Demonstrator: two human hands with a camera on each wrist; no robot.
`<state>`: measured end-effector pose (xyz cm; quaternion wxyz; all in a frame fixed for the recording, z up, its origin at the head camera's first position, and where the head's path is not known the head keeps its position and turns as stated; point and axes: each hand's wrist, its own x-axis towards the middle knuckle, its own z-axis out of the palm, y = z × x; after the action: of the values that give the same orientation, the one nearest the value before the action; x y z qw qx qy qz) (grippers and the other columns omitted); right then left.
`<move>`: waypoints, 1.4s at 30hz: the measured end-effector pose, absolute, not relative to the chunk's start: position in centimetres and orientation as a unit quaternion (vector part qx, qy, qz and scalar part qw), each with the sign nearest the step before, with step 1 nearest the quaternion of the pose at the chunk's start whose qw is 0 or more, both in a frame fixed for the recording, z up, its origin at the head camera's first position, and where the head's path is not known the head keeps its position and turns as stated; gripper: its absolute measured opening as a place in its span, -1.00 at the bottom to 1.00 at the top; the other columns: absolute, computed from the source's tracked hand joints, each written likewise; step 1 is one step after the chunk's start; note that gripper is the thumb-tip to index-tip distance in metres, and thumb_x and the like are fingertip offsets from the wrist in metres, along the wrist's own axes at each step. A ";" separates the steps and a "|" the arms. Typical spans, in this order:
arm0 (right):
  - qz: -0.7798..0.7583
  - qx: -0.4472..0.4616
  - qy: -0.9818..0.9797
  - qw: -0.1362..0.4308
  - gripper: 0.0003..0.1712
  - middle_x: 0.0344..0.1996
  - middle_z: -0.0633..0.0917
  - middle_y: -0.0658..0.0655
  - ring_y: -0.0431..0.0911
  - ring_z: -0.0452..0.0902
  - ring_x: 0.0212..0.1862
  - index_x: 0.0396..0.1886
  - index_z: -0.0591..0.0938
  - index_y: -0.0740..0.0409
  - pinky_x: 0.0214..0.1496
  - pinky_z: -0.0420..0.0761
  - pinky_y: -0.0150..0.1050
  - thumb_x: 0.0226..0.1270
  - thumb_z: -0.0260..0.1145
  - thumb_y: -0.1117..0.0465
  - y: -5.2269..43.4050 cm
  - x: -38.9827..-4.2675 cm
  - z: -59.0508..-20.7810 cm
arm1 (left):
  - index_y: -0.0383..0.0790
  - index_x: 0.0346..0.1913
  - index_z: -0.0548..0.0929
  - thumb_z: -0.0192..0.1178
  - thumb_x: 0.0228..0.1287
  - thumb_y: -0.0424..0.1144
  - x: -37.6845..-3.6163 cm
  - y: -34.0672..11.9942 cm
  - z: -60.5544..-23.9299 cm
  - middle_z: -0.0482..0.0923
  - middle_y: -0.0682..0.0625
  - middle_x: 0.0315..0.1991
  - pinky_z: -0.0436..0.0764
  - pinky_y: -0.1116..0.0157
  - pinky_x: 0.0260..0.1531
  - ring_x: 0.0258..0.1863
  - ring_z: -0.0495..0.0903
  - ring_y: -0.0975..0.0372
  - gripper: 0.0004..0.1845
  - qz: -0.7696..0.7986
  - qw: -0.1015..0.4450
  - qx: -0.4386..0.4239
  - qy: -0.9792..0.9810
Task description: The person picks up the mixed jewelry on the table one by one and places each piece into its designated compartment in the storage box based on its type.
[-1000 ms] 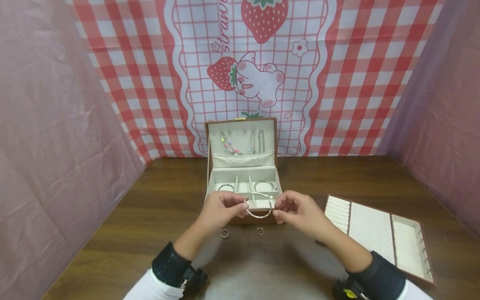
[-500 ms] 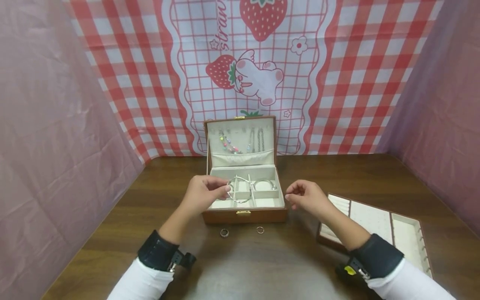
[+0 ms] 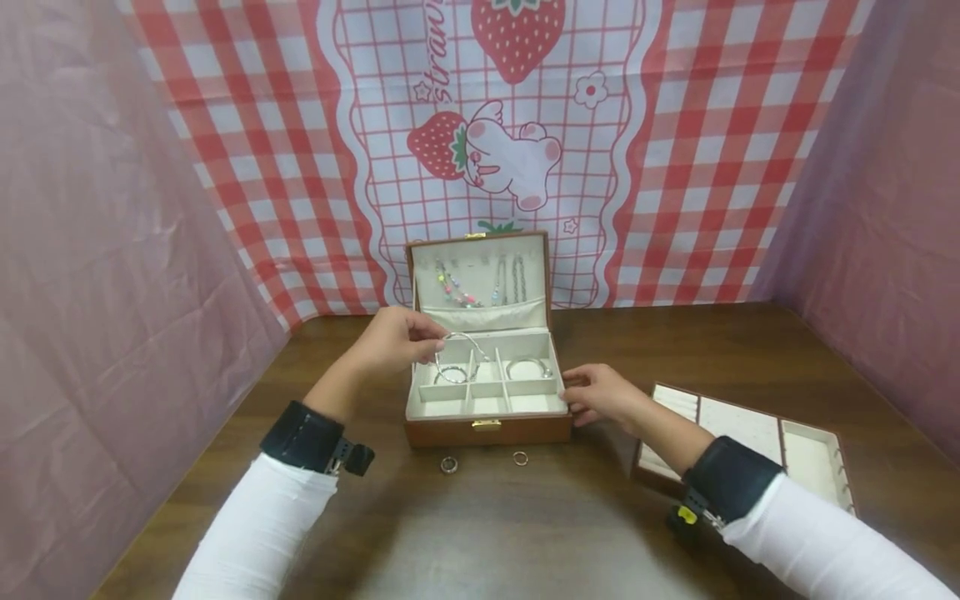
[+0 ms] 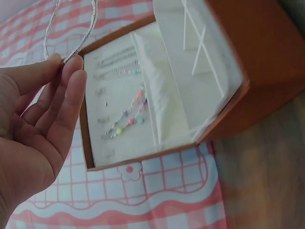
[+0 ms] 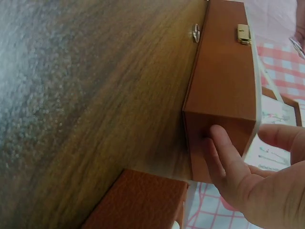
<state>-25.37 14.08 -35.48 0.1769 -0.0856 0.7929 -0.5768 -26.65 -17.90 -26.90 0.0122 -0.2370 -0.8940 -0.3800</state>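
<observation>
My left hand (image 3: 393, 340) pinches a thin silver bracelet (image 4: 86, 36) between thumb and fingers, holding it up over the left side of an open brown jewellery box (image 3: 442, 432). The box has cream compartments. A second bracelet (image 3: 452, 368) lies in its back left compartment, partly behind the held one, and another bracelet (image 3: 513, 361) lies in the back right. With fairly straight fingers, my right hand (image 3: 607, 392) touches the box's right outer wall; its thumb is by the rim in the right wrist view. Necklaces (image 3: 520, 279) and a colourful bead necklace (image 3: 453, 287) hang inside the raised lid.
Two rings, a wider ring (image 3: 448, 472) and a thinner ring (image 3: 521, 464), lie on the wooden table (image 3: 480, 533) before the box. A cream jewellery tray (image 3: 742, 433) sits at the right, partly behind my right forearm. A red checked cloth (image 3: 720, 167) hangs behind.
My right hand let go of the bracelet and moved to the box's right wall. The left hand carried the bracelet left and farther back over the box.
</observation>
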 end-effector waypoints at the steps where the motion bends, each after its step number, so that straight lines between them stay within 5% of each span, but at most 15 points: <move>1: -0.578 -0.081 0.793 0.176 -0.38 -0.08 0.58 0.52 0.02 0.64 -0.23 0.31 0.20 0.66 -0.21 0.70 -0.07 0.36 0.14 0.42 14.0 -25.4 -35.5 | -0.38 -0.14 0.74 0.31 0.24 -0.40 -27.0 -17.9 -26.6 0.72 -0.10 -0.42 0.69 0.21 -0.39 -0.48 0.68 0.21 -0.84 -0.368 0.009 -0.243 -0.898; 7: -0.586 -0.058 0.792 0.161 -0.41 -0.12 0.59 0.53 0.05 0.67 -0.27 0.30 0.23 0.66 -0.22 0.71 -0.04 0.34 0.16 0.49 13.6 -25.4 -35.8 | -0.34 -0.14 0.76 0.31 0.25 -0.38 -28.8 -17.8 -25.3 0.70 -0.07 -0.45 0.64 0.32 -0.47 -0.51 0.63 0.25 -0.84 -0.272 -0.020 -0.262 -0.926; 16: -0.587 -0.056 0.795 0.144 -0.41 -0.13 0.60 0.52 0.04 0.66 -0.29 0.29 0.26 0.65 -0.25 0.71 -0.05 0.32 0.17 0.50 13.5 -25.0 -36.0 | -0.32 -0.17 0.75 0.31 0.24 -0.39 -31.5 -16.6 -25.5 0.70 -0.11 -0.37 0.69 0.27 -0.39 -0.45 0.68 0.17 -0.87 -0.228 -0.162 -0.232 -0.932; 25: -0.590 -0.052 0.793 0.141 -0.42 -0.20 0.64 0.45 -0.01 0.65 -0.32 0.29 0.28 0.63 -0.27 0.71 -0.06 0.32 0.18 0.50 13.5 -24.9 -36.3 | -0.38 -0.16 0.72 0.28 0.21 -0.47 -32.3 -15.4 -26.6 0.67 -0.09 -0.48 0.71 0.23 -0.40 -0.57 0.63 0.23 -0.85 -0.142 -0.241 -0.197 -0.940; 31: -0.592 -0.053 0.792 0.140 -0.42 -0.23 0.65 0.43 -0.02 0.65 -0.33 0.30 0.28 0.62 -0.27 0.71 -0.07 0.32 0.18 0.49 13.5 -25.0 -36.0 | -0.29 -0.29 0.75 0.30 0.16 -0.48 -31.8 -14.5 -27.2 0.68 -0.14 -0.54 0.71 0.17 -0.34 -0.62 0.63 0.22 -0.91 -0.075 -0.266 -0.198 -0.940; 42: -0.590 -0.053 0.794 0.136 -0.42 -0.21 0.64 0.46 -0.02 0.65 -0.34 0.30 0.27 0.62 -0.27 0.71 -0.08 0.32 0.18 0.50 13.5 -25.0 -36.4 | -0.20 -0.49 0.71 0.29 0.12 -0.52 -30.4 -13.6 -28.9 0.62 -0.05 -0.63 0.65 0.35 -0.57 -0.69 0.55 0.26 -0.83 -0.005 -0.258 -0.214 -0.942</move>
<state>-25.02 13.45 -36.36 0.1359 -0.0526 0.7944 -0.5896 -30.35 -13.56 -28.85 -0.2581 -0.2137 -0.9422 -0.0050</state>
